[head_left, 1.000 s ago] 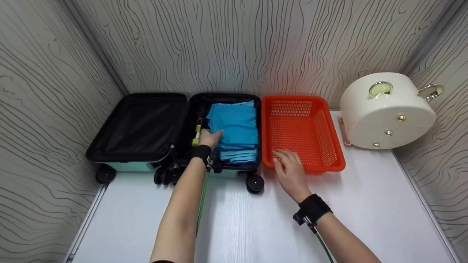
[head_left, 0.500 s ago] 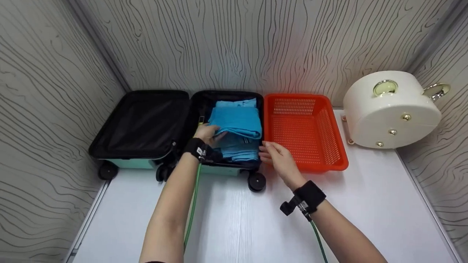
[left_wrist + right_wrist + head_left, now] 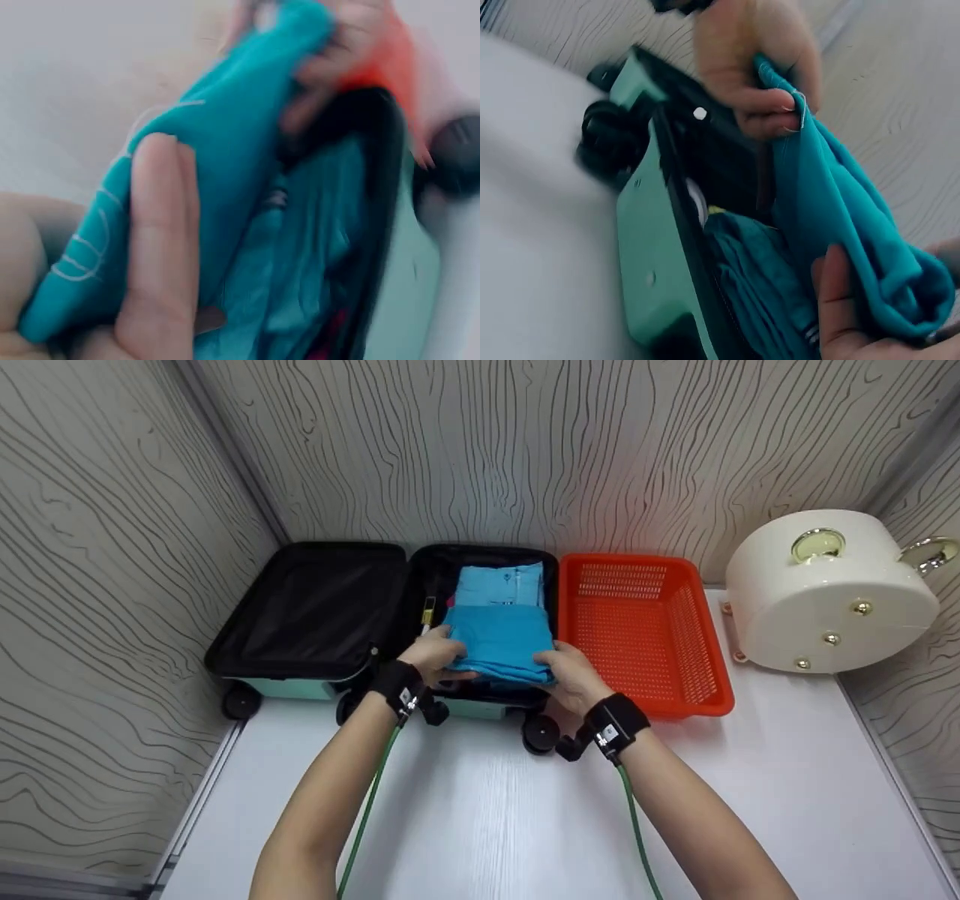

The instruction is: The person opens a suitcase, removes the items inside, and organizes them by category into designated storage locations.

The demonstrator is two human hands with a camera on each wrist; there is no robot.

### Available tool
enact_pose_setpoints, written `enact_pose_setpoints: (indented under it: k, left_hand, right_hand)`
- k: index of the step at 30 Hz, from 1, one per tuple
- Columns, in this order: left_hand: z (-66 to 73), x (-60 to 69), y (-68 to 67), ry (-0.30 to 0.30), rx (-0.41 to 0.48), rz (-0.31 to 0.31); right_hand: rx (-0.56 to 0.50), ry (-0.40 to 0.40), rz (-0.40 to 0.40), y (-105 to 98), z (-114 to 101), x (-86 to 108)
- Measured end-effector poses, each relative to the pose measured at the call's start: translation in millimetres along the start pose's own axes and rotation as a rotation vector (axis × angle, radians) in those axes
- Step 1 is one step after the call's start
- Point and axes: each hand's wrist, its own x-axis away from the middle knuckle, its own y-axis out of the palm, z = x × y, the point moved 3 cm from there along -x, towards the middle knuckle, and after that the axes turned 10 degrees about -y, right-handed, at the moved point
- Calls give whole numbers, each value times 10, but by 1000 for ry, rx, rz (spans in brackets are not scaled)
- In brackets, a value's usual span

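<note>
A folded blue garment [image 3: 501, 634] is held up over the right half of an open suitcase [image 3: 480, 709]. My left hand [image 3: 437, 654] grips its left edge, thumb on top and fingers beneath. On the opposite edge, my right hand [image 3: 574, 676] pinches the cloth the same way. The left wrist view, blurred, shows the left fingers [image 3: 157, 232] flat along the garment's underside. In the right wrist view the garment [image 3: 840, 202] is clear of the suitcase contents. Lighter blue folded clothes [image 3: 501, 583] lie in the suitcase, partly hidden by the garment.
To the left lies the suitcase's other half [image 3: 315, 615], black-lined. A red plastic basket [image 3: 720, 694] stands against the suitcase's right side. Further right is a white rounded case [image 3: 825, 585] with metal handles. A strap with a yellow buckle [image 3: 428, 613] lies inside the suitcase. Patterned walls [image 3: 487, 450] enclose the table.
The left hand has lifted the top garment off the stack and towards me. The right hand has moved left from the basket's front edge and taken hold of its right edge.
</note>
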Motion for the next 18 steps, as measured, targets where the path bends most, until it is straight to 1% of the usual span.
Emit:
enact_pose_setpoints:
  k: [2, 3, 5, 6, 8, 9, 11, 12, 13, 15, 18]
  left_hand:
    - [25, 70, 75, 31, -145, -5]
    - [45, 97, 110, 57, -239, 1]
    - [90, 148, 178, 101, -396, 23]
    - [113, 172, 210, 125, -466, 40]
    - [147, 212, 281, 161, -559, 65]
    - [159, 229, 321, 180, -590, 73]
    - [179, 268, 413, 211, -560, 50]
    - [185, 289, 459, 219, -523, 30]
    - [190, 308, 508, 221, -469, 1]
    - [201, 346, 589, 214, -329, -52]
    - [215, 383, 678, 177, -30, -155]
  right_hand:
    - [222, -70, -4, 10, -54, 15]
    - [334, -107, -11, 17, -88, 29]
    - [511, -186, -30, 45, -154, 51]
    - [583, -221, -44, 67, -183, 64]
    - [674, -269, -70, 122, -230, 97]
    - [712, -291, -82, 150, -251, 118]
    - [772, -341, -104, 208, -291, 163]
    - [799, -361, -114, 235, -308, 187]
    - [815, -380, -123, 256, -323, 209]
    - [806, -408, -136, 286, -356, 260]
    - [813, -441, -152, 304, -405, 332]
